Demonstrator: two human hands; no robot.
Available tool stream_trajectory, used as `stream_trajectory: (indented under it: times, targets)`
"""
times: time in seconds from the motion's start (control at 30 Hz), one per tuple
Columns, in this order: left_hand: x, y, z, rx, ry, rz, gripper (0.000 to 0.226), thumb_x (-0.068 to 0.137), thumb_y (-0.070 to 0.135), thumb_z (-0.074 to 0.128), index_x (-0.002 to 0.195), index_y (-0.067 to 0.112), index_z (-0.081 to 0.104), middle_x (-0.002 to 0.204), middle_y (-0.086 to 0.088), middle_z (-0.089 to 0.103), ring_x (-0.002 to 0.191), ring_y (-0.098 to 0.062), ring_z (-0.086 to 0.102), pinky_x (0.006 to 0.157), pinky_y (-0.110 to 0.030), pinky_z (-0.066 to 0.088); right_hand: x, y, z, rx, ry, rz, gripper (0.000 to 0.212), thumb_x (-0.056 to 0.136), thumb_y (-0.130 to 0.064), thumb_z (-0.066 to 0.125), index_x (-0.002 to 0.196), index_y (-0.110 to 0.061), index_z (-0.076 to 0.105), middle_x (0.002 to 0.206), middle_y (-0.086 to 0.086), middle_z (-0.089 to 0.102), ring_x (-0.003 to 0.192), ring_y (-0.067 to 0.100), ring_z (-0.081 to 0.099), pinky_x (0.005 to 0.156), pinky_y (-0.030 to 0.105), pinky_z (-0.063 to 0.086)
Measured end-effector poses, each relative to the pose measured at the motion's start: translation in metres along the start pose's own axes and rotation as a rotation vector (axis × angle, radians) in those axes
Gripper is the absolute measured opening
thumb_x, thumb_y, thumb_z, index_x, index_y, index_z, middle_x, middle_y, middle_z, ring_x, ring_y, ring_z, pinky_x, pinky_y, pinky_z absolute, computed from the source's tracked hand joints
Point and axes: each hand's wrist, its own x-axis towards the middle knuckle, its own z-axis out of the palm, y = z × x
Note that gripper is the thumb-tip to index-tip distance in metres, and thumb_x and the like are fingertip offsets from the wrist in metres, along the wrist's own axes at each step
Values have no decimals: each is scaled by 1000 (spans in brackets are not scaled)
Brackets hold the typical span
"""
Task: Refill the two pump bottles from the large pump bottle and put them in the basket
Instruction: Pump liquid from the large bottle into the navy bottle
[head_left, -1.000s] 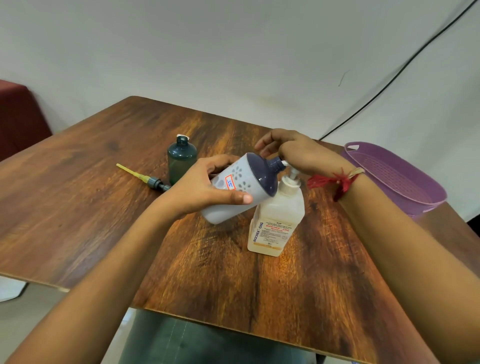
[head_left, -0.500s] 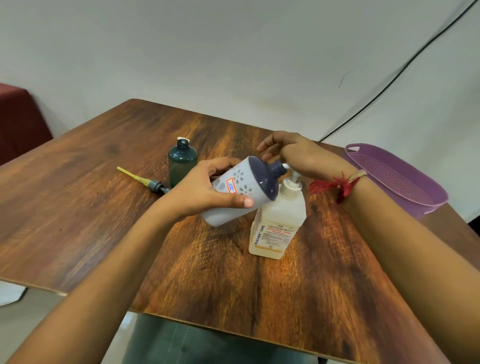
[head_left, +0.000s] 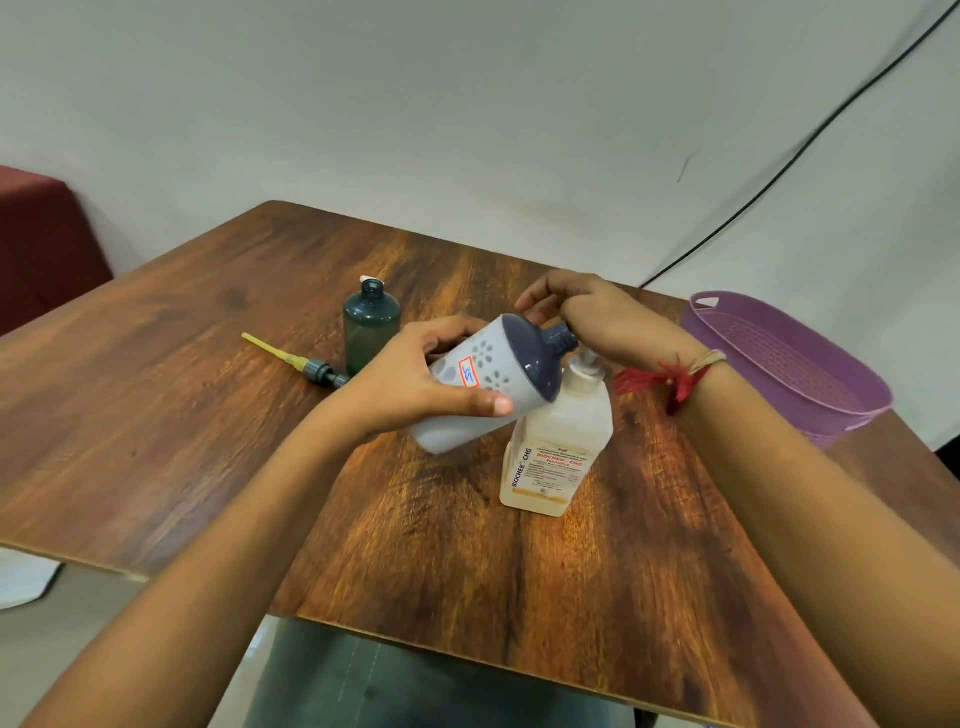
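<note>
Glossy wood-grain table (head_left: 197, 415), translucent plastic large pump bottle (head_left: 558, 447), perforated matt purple plastic basket (head_left: 810, 384).

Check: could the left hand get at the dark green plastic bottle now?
Probably not at once: the left hand grips the tilted white plastic bottle with the dark blue top. The way itself looks free; the dark green plastic bottle stands just beyond it, unblocked.

Red-bordered sticker (head_left: 469, 372) on white bottle (head_left: 462, 423) with blue handwritten "35", clear bottle (head_left: 571, 415) at its 4 o'clock, "BIOCHEK CHG" running up its side edge, red "BIOCHEK CHG Handrub" on its front label (head_left: 563, 464), smaller print below unreadable
</note>
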Motion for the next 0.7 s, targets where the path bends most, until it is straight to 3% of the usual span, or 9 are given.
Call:
stream_trajectory:
  times: [0.13,0.23,0.37,0.47,0.53,0.7]
  targets:
    - [-1,-1,0,-4,6,-16,51,54,48,77,99,30,62,89,12,66,81,-7,64,65,-20,50,-1,-2,-1,-30,-2,15,40,83,7,33,85,-23,60,87,1,61,76,12,55,59,21,40]
    - [-2,-1,-1,-2,7,-20,52,55,49,77,100,29,62,90,10,66,82,-10,65,65,-21,50,2,-5,-6,-8,-23,44,40,85,7,33,86,-22,61,94,6,63,90,21,59,71,27,49]
    - [-3,-5,-1,0,19,-23,54,55,48,77,102,26,63,91,7,66,82,-10,65,65,-21,50,2,-1,-4,43,-22,42,43,84,7,31,83,-22,62,89,5,64,91,20,59,58,17,48]
    - [-3,-7,-1,-8,21,-29,61,55,48,77,108,22,62,94,6,66,84,-10,65,66,-21,52,2,4,1,34,-7,34,44,83,8,31,82,-22,63,91,4,62,95,22,58,83,33,49]
    - [-2,-6,-2,-5,16,-28,59,55,48,77,107,25,62,94,7,66,83,-10,65,66,-22,52,3,4,2,19,-5,41,42,83,7,32,83,-22,62,92,5,62,95,23,58,87,37,47]
    - [0,-4,-3,5,6,-19,59,55,48,76,107,23,62,94,6,66,84,-12,65,67,-24,53,4,-3,-6,-3,-41,58,40,86,5,35,85,-24,62,95,6,65,90,21,59,79,32,48]
